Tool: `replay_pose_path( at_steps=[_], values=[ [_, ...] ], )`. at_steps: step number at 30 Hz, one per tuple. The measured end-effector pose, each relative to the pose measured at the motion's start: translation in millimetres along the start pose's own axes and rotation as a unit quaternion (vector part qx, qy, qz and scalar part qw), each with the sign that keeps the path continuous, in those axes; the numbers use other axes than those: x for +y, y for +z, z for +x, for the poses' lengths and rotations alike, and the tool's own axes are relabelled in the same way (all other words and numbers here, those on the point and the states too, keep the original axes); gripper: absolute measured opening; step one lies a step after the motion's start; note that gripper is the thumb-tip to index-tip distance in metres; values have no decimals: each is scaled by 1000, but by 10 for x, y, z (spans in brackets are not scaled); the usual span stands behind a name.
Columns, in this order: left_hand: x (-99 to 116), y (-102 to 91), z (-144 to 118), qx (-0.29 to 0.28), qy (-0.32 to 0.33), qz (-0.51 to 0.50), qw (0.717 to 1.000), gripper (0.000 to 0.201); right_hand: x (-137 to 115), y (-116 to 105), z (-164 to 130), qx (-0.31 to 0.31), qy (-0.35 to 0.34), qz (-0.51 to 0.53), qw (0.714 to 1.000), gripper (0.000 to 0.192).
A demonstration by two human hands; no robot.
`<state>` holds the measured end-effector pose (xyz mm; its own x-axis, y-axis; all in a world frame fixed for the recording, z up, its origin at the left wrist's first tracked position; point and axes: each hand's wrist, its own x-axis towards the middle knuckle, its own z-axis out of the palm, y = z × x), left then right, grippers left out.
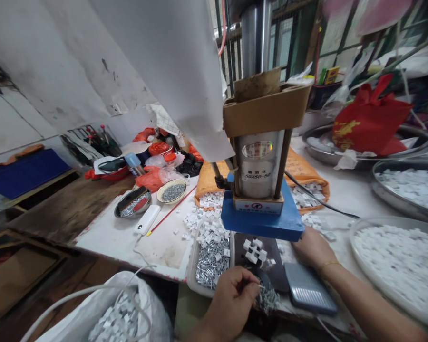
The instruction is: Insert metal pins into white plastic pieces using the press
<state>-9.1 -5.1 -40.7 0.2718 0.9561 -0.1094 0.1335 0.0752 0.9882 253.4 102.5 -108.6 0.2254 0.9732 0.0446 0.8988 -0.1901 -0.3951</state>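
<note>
Metal pin (261,286) pinched in left hand (231,301), right hand (312,249) beside press (262,190)

I saw my left hand (231,297) pinching a thin metal pin (261,286) just beside the white plastic pieces (255,251) under the blue press (262,209). My right hand (312,249) rested on the desk (164,242) by the press base, near a grey pedal (308,289). A tray of pins (210,263) sat left.

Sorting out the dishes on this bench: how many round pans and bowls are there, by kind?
Large metal pans: 3, at right
Clear dish of white pieces: 1
Small steel bowl: 1
Small cream bowl: 1
Total: 6
</note>
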Motion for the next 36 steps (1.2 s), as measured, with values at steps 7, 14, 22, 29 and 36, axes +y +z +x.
replay_pose_path(
  at_steps=[7,14,22,29,36],
  values=[
    [21,18,-11,1,-4,-7,1000,8,-18,-27,-33,-8,7,5,1000,26],
    [6,20,-7,-1,-2,-1,1000,9,-24,-36,-68,0,15,16,1000,24],
    [-21,23,-6,-8,1,0,1000,10,-26,-23,-71,-6,19,20,1000,22],
    [-14,24,-7,-5,4,8,1000,10,-27,-23,-81,-1,21,21,1000,21],
    [-16,21,-11,-7,8,14,1000,11,-38,-31,-88,2,23,24,999,21]
  ],
)
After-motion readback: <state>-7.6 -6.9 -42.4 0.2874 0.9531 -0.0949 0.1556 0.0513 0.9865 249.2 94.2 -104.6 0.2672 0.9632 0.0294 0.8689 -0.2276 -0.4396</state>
